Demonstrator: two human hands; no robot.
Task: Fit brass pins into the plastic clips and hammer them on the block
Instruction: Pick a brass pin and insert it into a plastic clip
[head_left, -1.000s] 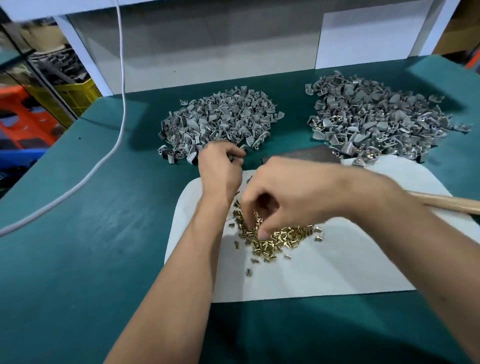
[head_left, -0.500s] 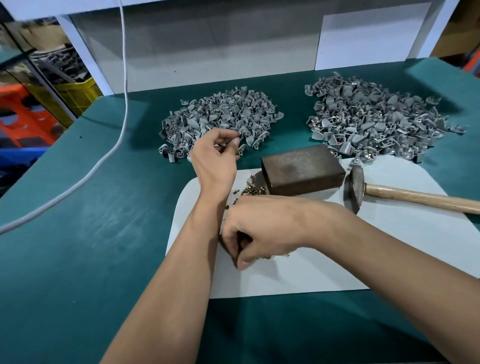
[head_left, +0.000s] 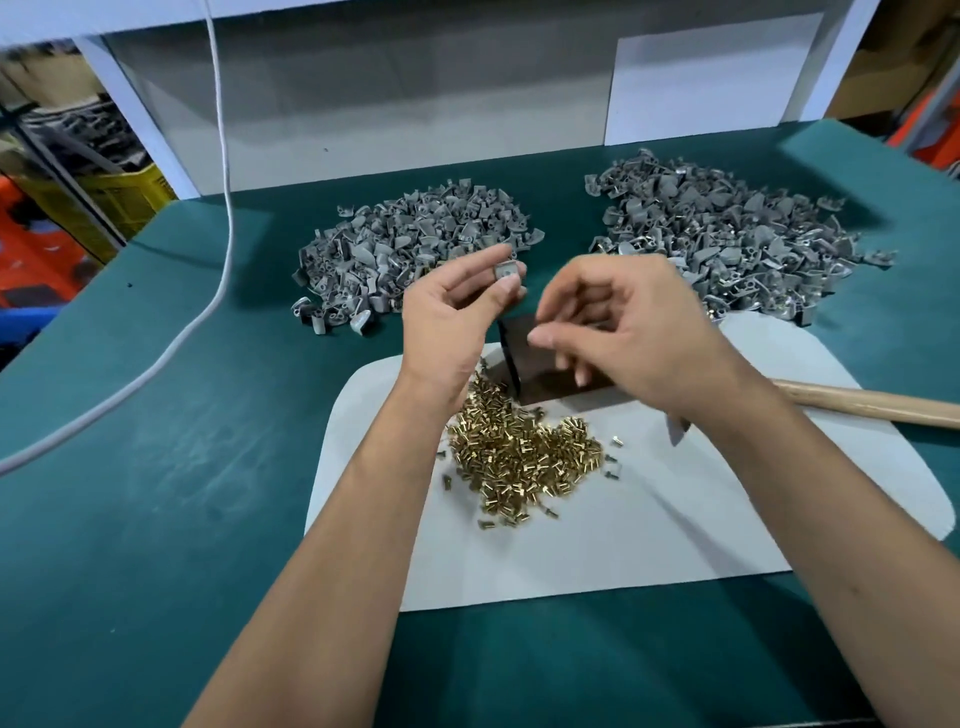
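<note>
Step in hand: fitting, judged from the pose. Left hand raised over the counter, thumb and forefinger pinching 1 grey clip, open side turned toward the other hand. Right hand just beside it, fingers curled in a narrow pinch; presumably a pin is there, but it is too small to see, so cannot tell.

Supplies: loose pins heaped on the white mat, below both hands. 2 clip piles at the back: left pile plain grey, right pile showing some brass glints, likely finished pieces. Block on the mat, mostly hidden under the right hand. Hammer handle lies to the right, untouched.

Next move calls for: line the pin up with the clip's hole and seat it, set the clip on the block, then free the right hand for the hammer. Risk: a small pin slipping before it seats.
</note>
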